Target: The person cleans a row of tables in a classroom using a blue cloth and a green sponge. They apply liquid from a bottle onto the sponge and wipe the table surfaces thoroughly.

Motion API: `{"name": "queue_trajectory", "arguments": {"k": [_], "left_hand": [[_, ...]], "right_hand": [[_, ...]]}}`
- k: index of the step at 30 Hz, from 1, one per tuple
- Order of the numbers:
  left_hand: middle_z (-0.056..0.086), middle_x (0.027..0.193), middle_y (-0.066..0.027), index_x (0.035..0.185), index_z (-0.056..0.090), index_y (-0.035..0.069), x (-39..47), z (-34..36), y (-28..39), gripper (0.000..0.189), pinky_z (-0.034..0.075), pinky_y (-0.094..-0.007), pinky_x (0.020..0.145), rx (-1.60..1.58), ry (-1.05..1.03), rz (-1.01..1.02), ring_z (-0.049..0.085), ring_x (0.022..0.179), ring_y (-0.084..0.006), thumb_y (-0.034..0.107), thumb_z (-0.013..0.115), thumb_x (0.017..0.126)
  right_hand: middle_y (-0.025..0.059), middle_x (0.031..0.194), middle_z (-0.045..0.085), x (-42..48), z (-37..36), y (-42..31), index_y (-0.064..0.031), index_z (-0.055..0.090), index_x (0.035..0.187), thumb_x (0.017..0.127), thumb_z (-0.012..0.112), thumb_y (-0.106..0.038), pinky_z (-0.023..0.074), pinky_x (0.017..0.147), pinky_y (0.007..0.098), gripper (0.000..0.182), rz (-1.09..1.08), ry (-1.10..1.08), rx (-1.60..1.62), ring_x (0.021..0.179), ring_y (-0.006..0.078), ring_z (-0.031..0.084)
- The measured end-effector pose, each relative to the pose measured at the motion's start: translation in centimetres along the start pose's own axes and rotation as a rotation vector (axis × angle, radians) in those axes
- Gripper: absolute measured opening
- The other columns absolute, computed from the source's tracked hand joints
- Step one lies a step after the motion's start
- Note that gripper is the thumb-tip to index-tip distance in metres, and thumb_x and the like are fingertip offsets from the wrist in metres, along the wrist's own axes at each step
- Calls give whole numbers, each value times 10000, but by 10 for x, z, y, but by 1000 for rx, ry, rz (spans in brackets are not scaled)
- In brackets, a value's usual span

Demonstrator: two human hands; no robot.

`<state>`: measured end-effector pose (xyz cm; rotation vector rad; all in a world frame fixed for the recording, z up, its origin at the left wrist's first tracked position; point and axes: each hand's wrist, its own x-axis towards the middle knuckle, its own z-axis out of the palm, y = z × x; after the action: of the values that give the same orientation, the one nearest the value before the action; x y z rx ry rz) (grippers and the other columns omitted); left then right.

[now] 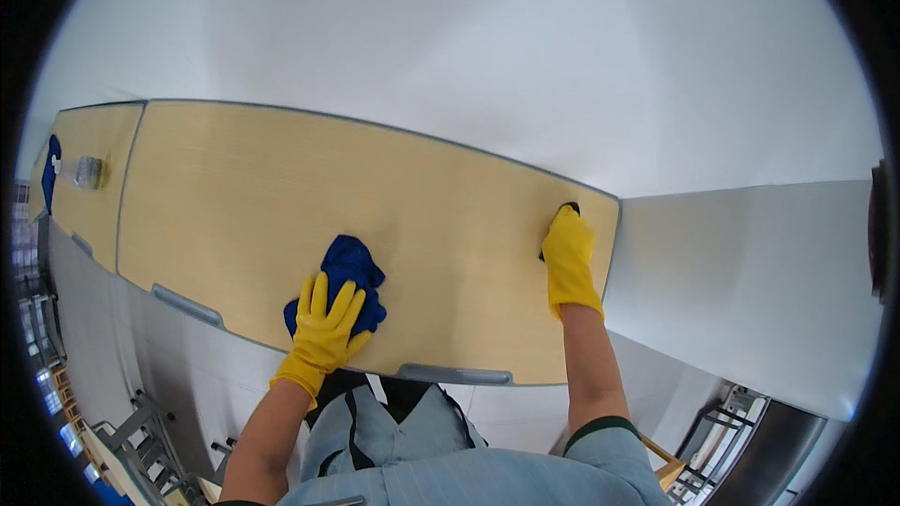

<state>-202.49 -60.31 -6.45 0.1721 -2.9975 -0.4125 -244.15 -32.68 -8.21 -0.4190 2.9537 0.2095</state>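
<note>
My left hand [328,327], in a yellow rubber glove, lies with spread fingers on a crumpled dark blue cloth [349,260] near the front edge of the light wood-look tabletop [450,225]. My right hand [568,246], gloved the same way, is closed on a small dark thing [571,206] against the tabletop near its right end. Most of that thing is hidden under the glove, so its kind cannot be told.
On the adjoining tabletop [126,133] at the far left are a clear bottle [89,173] with a white top and another blue cloth [49,172]. White walls [738,253] meet the table's back and right edges. Grey metal frames [140,436] stand at the lower left.
</note>
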Motion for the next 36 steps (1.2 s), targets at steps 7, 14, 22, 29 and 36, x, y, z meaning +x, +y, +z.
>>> {"name": "queue_trajectory", "arguments": {"k": [7,14,22,29,36], "left_hand": [[574,1568,-165,1457,689,114,5,-1,3,797,316,-747,1229,22,-27,-11,448,1460,-604,488,861,775],[583,1557,-177,1452,693,109,-2,1,3,792,311,-754,1231,11,-25,-3,445,1464,-612,487,856,776],[598,1544,-153,1449,698,137,2,0,2,762,322,-734,1235,26,-3,-15,469,1443,-588,482,857,788],[574,1579,-204,1478,675,94,7,2,6,812,317,-742,1223,8,-34,0,437,1463,-627,469,863,782],[592,1591,-150,1490,692,157,-4,1,3,765,328,-736,1224,-19,1,-32,467,1471,-583,499,839,822]], "right_hand": [[256,1170,786,44,-24,-2,-17,689,1209,979,727,-175,618,919,526,282,134,-87,147,1112,441,760],[258,1092,794,24,-2,12,-14,673,1218,977,708,-124,620,843,551,268,85,26,159,1032,458,770],[235,1140,793,-16,11,-7,-30,691,1202,993,697,-162,625,856,544,247,23,78,1,1053,449,768],[239,1142,794,39,3,91,-25,699,1208,1036,649,-185,631,865,531,240,241,105,80,1053,448,770],[247,1150,787,-21,28,46,-11,695,1252,1087,585,-197,625,849,518,272,43,169,36,1042,442,763]]}}
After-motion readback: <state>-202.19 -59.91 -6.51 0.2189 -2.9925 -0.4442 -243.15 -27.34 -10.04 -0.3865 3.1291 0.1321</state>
